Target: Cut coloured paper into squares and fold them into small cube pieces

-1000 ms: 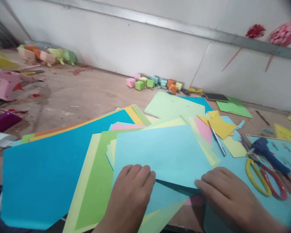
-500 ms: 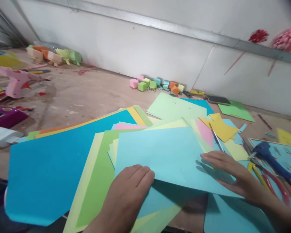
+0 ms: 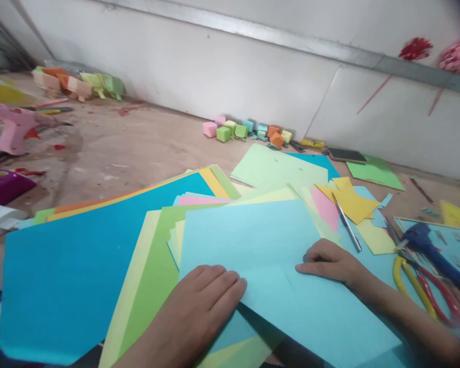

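A light blue sheet of paper (image 3: 249, 235) lies on top of a fanned pile, its near edge raised. My left hand (image 3: 210, 301) is closed at that edge, fingers together on top and the thumb hidden. Farther right, my right hand (image 3: 331, 261) rests on the same sheet with curled fingers and the thumb pointing left. Whether anything is pinched there is hidden. A faint crease shows beside the thumb. Under the sheet are green paper (image 3: 149, 276) and pale yellow paper (image 3: 132, 286). A large dark blue sheet (image 3: 72, 271) extends to the left.
Red-and-yellow-handled pliers (image 3: 425, 291), a blue glue gun (image 3: 433, 250) and a craft knife (image 3: 347, 222) lie right. A pink glue gun (image 3: 13, 128) and purple tool (image 3: 7, 186) are left. Small paper cubes (image 3: 224, 134) line the wall; yellow scraps (image 3: 348, 202) lie near the knife.
My right hand has moved left onto the sheet and its fingers have curled. The sheet's right part has swung down toward me. My left hand stays at the near edge.
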Demonstrator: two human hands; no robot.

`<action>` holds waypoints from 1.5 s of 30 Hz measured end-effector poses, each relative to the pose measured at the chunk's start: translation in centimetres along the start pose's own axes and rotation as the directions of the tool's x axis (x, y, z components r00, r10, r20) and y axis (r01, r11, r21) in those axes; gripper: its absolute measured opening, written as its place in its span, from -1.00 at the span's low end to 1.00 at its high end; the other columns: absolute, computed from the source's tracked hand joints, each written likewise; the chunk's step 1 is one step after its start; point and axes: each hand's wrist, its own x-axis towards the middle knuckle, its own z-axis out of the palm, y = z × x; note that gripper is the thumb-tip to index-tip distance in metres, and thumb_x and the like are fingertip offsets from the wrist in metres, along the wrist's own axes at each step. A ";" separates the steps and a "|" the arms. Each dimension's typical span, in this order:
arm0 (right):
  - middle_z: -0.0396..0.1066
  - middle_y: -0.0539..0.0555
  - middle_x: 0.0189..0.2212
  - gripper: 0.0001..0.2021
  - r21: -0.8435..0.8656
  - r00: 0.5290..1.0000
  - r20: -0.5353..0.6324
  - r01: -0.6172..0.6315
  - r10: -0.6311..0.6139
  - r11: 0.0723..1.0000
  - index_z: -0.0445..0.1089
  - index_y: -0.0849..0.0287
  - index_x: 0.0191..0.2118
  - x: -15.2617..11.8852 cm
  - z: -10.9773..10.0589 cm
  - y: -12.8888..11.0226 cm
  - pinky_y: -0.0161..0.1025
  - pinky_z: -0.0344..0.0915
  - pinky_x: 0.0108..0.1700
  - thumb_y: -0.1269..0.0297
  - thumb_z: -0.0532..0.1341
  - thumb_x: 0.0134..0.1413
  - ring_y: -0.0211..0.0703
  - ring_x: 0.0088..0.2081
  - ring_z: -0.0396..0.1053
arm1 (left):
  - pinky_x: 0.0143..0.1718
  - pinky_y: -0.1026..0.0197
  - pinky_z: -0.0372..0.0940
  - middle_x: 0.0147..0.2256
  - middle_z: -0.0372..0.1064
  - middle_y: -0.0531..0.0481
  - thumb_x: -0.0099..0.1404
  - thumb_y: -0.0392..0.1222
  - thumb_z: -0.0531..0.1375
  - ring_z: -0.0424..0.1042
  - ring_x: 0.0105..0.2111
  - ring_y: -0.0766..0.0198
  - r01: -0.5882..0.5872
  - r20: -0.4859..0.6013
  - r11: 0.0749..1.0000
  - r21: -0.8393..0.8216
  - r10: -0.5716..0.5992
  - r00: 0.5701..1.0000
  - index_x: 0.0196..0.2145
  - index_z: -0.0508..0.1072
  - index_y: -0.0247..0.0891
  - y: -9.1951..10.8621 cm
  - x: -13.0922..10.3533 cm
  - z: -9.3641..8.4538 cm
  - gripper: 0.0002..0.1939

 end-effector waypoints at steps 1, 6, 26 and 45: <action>0.46 0.08 -0.30 -0.73 0.029 1.000 -0.006 -0.027 0.028 0.999 0.57 -0.01 -0.19 0.1 -0.1 0.0 -0.11 0.36 -0.11 0.12 0.12 0.23 -0.04 -0.23 0.40 | -0.27 0.12 0.40 -0.25 0.55 -0.10 0.35 -0.47 -0.07 0.49 -0.31 0.16 0.022 -0.023 1.000 -0.005 -0.022 0.999 -0.11 0.43 -0.30 -0.1 -0.2 0.2 -0.67; 0.47 0.11 -0.30 -0.74 0.072 0.997 0.014 -0.078 0.077 0.994 0.56 0.03 -0.20 0.3 -0.7 -0.3 -0.14 0.39 -0.16 0.13 0.12 0.23 -0.05 -0.24 0.43 | -0.31 0.15 0.40 -0.27 0.53 -0.11 0.32 -0.46 -0.06 0.49 -0.32 0.16 0.208 -0.029 0.977 -0.044 -0.210 0.977 -0.11 0.44 -0.26 -0.7 -1.0 1.1 -0.65; 0.26 -0.11 -0.61 -0.73 0.016 0.866 -0.253 -0.443 0.432 0.896 0.28 0.13 -0.24 1.2 0.1 -1.8 -0.29 0.13 -0.51 0.07 0.20 0.00 -0.24 -0.59 0.17 | -0.46 0.20 0.26 -0.42 0.48 -0.02 0.38 -0.17 0.03 0.47 -0.42 0.15 0.593 0.122 0.798 0.103 -0.602 0.789 -0.14 0.40 -0.23 -0.4 0.7 0.9 -0.80; 0.38 0.25 -0.27 -0.72 -0.686 0.936 -0.271 -0.024 -0.224 0.727 0.46 0.30 -0.09 0.8 2.7 -4.1 -0.13 0.21 -0.27 0.47 0.02 0.25 0.02 -0.26 0.27 | -0.44 0.10 0.32 -0.38 0.38 -0.08 0.26 -0.46 0.11 0.35 -0.40 0.11 0.089 0.201 0.992 0.089 -0.105 0.974 -0.06 0.49 -0.30 0.0 2.1 1.2 -0.67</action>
